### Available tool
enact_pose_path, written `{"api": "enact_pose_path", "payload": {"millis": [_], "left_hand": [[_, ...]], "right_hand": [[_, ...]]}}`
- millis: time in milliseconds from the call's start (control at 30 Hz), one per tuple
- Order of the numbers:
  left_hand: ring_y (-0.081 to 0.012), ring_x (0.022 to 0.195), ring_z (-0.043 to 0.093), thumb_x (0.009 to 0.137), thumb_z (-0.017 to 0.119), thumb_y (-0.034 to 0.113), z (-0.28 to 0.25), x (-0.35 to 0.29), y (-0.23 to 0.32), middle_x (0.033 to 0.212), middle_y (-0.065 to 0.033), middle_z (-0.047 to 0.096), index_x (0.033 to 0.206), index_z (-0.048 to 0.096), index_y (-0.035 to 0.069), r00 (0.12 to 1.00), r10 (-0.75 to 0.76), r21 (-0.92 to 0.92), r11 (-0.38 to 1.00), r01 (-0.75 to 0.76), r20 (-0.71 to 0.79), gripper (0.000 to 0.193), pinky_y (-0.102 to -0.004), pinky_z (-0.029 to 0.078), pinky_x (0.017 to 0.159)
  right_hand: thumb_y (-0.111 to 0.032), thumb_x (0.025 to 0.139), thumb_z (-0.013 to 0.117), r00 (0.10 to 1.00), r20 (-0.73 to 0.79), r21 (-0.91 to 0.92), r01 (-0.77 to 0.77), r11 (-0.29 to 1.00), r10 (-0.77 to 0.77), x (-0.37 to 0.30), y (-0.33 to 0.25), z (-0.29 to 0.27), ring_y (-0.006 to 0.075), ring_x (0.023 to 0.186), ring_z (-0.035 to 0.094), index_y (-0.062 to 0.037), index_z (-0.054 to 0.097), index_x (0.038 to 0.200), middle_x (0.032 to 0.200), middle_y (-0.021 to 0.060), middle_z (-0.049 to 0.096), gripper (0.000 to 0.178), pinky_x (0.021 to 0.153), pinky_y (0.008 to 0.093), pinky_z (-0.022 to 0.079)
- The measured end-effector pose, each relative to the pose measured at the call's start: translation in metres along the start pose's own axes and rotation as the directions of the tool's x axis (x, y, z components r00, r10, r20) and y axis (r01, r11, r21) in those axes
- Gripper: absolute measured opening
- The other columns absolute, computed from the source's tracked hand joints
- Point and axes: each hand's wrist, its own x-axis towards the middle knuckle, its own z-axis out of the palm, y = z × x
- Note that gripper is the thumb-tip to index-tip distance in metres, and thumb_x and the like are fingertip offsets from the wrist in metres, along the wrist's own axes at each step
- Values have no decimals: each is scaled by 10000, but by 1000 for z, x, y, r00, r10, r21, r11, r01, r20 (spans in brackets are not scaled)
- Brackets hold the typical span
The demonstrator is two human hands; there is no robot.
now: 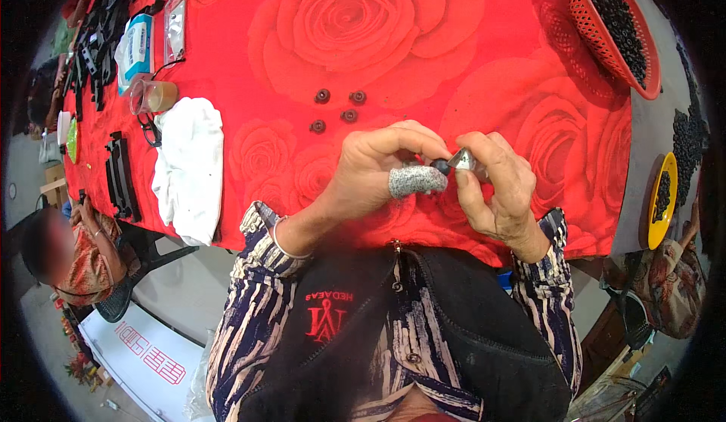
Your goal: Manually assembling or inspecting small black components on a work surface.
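Note:
My left hand [368,163] pinches a small round black part [440,166] between thumb and index finger. A grey knitted cover wraps that thumb. Opposite it, my right hand [501,187] is closed on a small silver metal blade [462,160], its pointed tip at the edge of the black part. Whether the tip is cutting into it is too small to tell. Beyond my left hand, several small black round parts [349,116] lie on the red rose-patterned cloth [439,36].
At far right a red basket [572,15] holds many black pieces; a yellow plate [669,166] with more sits nearer. To the left are a white cloth [190,166], glasses [150,129], a cup of brown liquid [155,97], a tissue pack [136,48] and black strips [121,178]. Other people sit at both sides.

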Motion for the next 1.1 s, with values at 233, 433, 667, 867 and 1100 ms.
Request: {"api": "enact_pose_path", "payload": {"millis": [233, 433, 667, 867, 1100], "left_hand": [[-103, 874, 507, 774, 651, -23, 1, -1, -2, 965, -72, 571, 1002, 599, -34, 1000, -18, 17, 1000, 18, -21, 234, -222, 440, 738], [-95, 883, 503, 770, 650, -29, 4, -2, -2, 974, -63, 577, 1003, 596, -41, 995, -62, -76, 995, 56, -75, 240, -224, 438, 750], [-106, 886, 522, 764, 653, -37, 5, -1, 0, 986, -74, 588, 1016, 592, -46, 992, -82, -69, 995, 76, -97, 259, -234, 450, 772], [-114, 855, 537, 735, 679, -48, 1, 0, -10, 978, -87, 592, 979, 598, -38, 995, 33, -41, 998, -37, -94, 257, -227, 450, 758], [-123, 824, 578, 702, 709, -27, 3, 1, -13, 927, -85, 620, 908, 606, 7, 956, 274, 311, 922, -231, -104, 233, -232, 467, 677]], "right_hand": [[57, 670, 602, 1000, 4, 60, -19, 998, 19, 0, 1, 1, 239, 523, 530, 54, 545, 959, 703, 127, 525, 295, 456, 324, 423], [73, 665, 606, 1000, 18, 43, 15, 999, -16, 0, 2, 2, 242, 532, 534, 57, 546, 961, 714, 130, 535, 303, 458, 322, 426], [74, 685, 602, 1000, 15, 64, 3, 998, -4, 0, 1, 1, 235, 535, 536, 56, 544, 962, 721, 131, 539, 284, 455, 313, 422], [9, 725, 621, 989, 25, 93, -145, 985, 143, 2, -1, -3, 198, 593, 560, 27, 544, 972, 750, 117, 557, 260, 509, 287, 436], [-30, 727, 655, 954, 130, 278, -297, 914, 270, -3, 1, -3, 89, 610, 541, 2, 560, 971, 764, 57, 575, 264, 511, 224, 415]]}}
